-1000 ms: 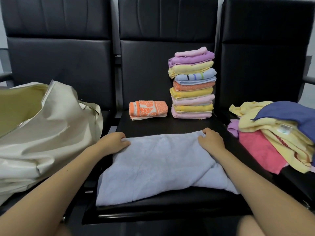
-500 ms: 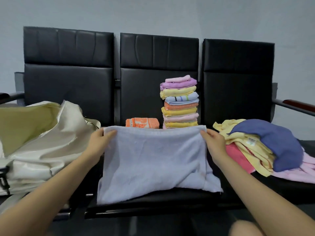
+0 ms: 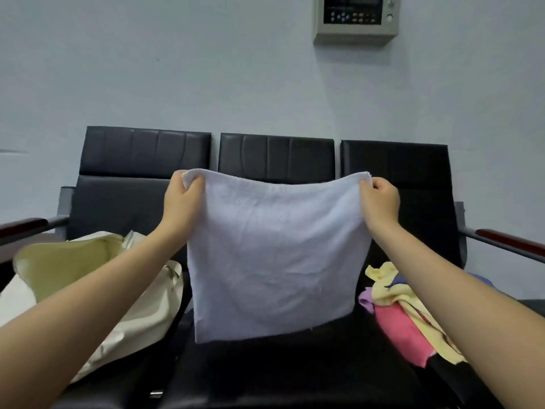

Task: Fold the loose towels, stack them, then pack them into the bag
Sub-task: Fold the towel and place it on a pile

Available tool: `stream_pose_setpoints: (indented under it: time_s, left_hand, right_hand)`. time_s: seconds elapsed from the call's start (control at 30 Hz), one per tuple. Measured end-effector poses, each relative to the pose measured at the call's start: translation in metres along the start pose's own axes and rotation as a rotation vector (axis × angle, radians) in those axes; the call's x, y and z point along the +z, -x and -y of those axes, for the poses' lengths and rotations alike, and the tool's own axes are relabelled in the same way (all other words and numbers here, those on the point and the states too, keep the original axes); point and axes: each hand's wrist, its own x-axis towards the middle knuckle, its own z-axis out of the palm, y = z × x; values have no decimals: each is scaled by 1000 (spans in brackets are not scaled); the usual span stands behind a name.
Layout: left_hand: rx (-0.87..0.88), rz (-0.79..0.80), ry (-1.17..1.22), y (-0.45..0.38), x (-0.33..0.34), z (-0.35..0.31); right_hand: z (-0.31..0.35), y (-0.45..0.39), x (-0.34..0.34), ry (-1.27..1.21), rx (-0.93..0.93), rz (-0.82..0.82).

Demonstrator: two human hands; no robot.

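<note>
The towel [image 3: 274, 255] hangs upright at the middle of the view, held off the seat [image 3: 295, 364], its lower edge just above the black cushion toward 6 o'clock. Its top edge runs from 9 to 3 o'clock between the two grips and sags slightly in the middle; the cloth falls straight down from both. The left hand [image 3: 181, 199] pinches the top left corner, fingers curled round the hem; the right hand [image 3: 383, 199] pinches the top right corner the same way. Both hands sit level, equally near the towel, so either corner could be brought across to the other for the fold. The bag [image 3: 97, 290] lies open at 8 o'clock, and the loose towels [image 3: 395, 314] are heaped at 4 o'clock.
</note>
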Motion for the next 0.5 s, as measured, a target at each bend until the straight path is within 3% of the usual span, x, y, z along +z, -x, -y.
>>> stream_pose_setpoints:
  time_s: [0.2, 0.3, 0.4, 0.5]
  left_hand:
    - [-322, 36, 173, -23, 3, -9]
    - [-479, 96, 130, -31, 6, 4]
    - [-500, 137, -19, -30, 11, 34]
    - [-448, 189, -173, -22, 14, 74]
  right_hand:
    - [-2, -21, 2, 11, 197, 59]
    - [-14, -34, 9, 46, 344, 76]
    - [-42, -41, 22, 197, 398, 93]
    - [-73, -31, 28, 524, 380, 143]
